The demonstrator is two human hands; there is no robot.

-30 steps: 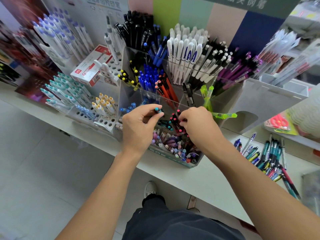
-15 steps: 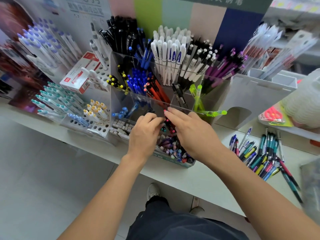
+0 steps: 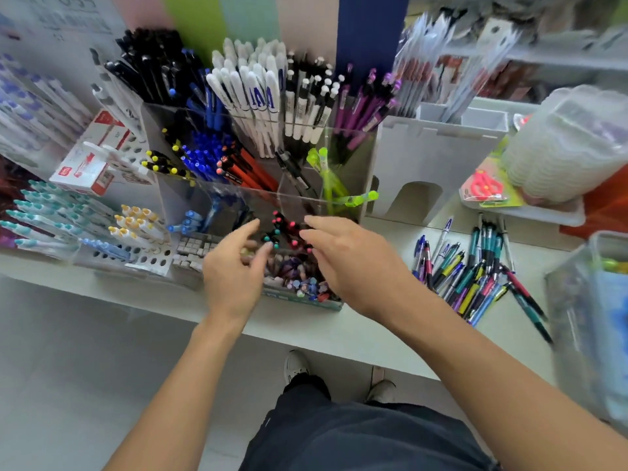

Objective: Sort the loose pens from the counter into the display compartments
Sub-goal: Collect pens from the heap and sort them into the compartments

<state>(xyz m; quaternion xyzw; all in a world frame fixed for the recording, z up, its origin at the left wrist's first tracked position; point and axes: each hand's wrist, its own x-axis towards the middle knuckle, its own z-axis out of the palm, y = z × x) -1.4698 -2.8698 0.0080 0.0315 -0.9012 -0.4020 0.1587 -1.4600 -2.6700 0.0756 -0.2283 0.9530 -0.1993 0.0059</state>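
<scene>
1. At the centre of the frame, both hands are hovering over the front compartment of the clear acrylic pen display [image 3: 238, 190], where black pens with pink and teal tips [image 3: 289, 232] are standing bunched together.
2. Left hand [image 3: 234, 270] is showing loosely spread, slightly bent fingers — nothing appears to be held, though motion blur is smearing the fingertips nearest the teal tips.
3. Right hand [image 3: 346, 256] is likewise reaching with fingers extended and relaxed, gripping nothing that can be made out.
4. Toward the right of the frame, the heap of loose mixed-colour pens [image 3: 475, 273] is lying on the white counter [image 3: 356, 331], well apart from both hands and still waiting to be sorted.
5. Judging by this, a placing or tidying step at the front compartment seems to be finishing — both hands look free.
6. Next move is probably calling for the right hand to be reaching across to the heap, picking pens of one colour and matching them to a compartment holding the same kind.
</scene>
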